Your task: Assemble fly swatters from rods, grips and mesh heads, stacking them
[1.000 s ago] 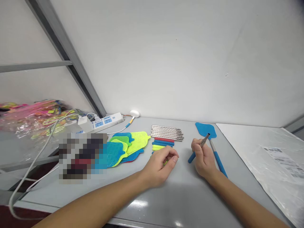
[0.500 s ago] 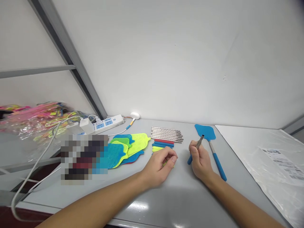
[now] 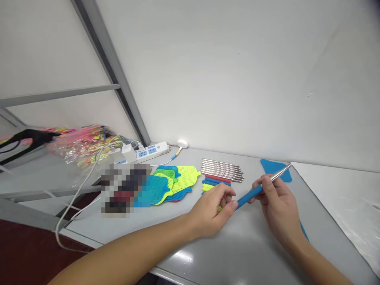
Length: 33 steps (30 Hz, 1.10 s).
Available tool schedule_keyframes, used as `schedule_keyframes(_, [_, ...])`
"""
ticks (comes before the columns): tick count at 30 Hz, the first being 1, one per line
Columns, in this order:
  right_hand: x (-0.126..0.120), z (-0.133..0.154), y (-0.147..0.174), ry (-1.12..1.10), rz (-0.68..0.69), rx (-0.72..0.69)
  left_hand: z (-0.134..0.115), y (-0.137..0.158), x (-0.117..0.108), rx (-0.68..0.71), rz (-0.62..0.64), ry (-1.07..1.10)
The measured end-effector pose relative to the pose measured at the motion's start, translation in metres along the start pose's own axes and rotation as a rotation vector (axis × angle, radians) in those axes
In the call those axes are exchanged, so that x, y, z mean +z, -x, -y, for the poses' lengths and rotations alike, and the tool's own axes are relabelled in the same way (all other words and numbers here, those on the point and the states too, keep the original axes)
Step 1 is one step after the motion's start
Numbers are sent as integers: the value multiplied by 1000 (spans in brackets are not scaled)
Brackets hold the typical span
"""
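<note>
My right hand is closed around a fly swatter handle, a blue grip on a shiny metal rod that tilts up to the right. At the grip's lower end is my left hand, fingers curled and thumb against that end, partly hiding it. Behind the left hand lie red, blue and yellow-green grips, partly covered by it. Several metal rods rest side by side beyond them. Farther right lies a blue fly swatter head, its own handle mostly hidden behind my right hand and wrist.
Mesh swatter heads in yellow, green and blue are piled left of the rods. A white power strip with cables sits at the back left. White plastic sheeting covers the right side. Bagged colourful items are on the far left.
My right hand has turned the handle from nearly upright to a slant, bringing its blue end to my left thumb. The view has swung left.
</note>
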State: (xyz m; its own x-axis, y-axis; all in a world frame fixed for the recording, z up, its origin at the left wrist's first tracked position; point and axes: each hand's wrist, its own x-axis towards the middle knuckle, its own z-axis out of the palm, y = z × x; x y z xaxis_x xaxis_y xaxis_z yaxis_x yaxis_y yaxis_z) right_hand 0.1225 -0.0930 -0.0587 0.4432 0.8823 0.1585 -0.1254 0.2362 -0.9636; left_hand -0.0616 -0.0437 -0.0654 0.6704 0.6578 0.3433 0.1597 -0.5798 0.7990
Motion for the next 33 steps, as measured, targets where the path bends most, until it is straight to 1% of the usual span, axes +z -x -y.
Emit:
schedule_keyframes(3, [1, 1, -1, -83, -8, 89, 1, -1, -3, 1, 5, -48])
schedule_keyframes(5, [1, 1, -4, -127, -37, 114, 2, -2, -5, 47, 11, -93])
schedule_keyframes(7, [2, 1, -6, -159, -33, 139, 3, -1, -6, 88, 11, -121])
schedule_keyframes(11, [1, 1, -8, -196, 60, 173, 5, 0, -4, 122, -28, -119])
schedule_keyframes(15, [-3, 2, -8, -199, 151, 216, 6, 1, -3, 170, -114, -78])
schedule_keyframes(18, [-6, 2, -11, -216, 160, 223, 4, 1, -3, 177, -126, -57])
schedule_keyframes(21, [-11, 3, -18, -189, 96, 174, 4, 0, -5, 154, -120, -31])
schedule_keyframes(23, [-17, 5, -23, -99, 43, 92, 6, -1, -7, 132, -137, -2])
schedule_keyframes(25, [-26, 8, -29, 80, 48, -36, 11, -3, -10, 123, -173, 11])
schedule_keyframes(28, [-41, 15, -35, 402, 151, -205, 17, -7, -15, 121, -228, -6])
schedule_keyframes(31, [-48, 18, -34, 684, 293, -271, 18, -10, -21, 118, -231, -33])
schedule_keyframes(33, [-45, 19, -30, 846, 425, -307, 17, -11, -25, 125, -211, -67])
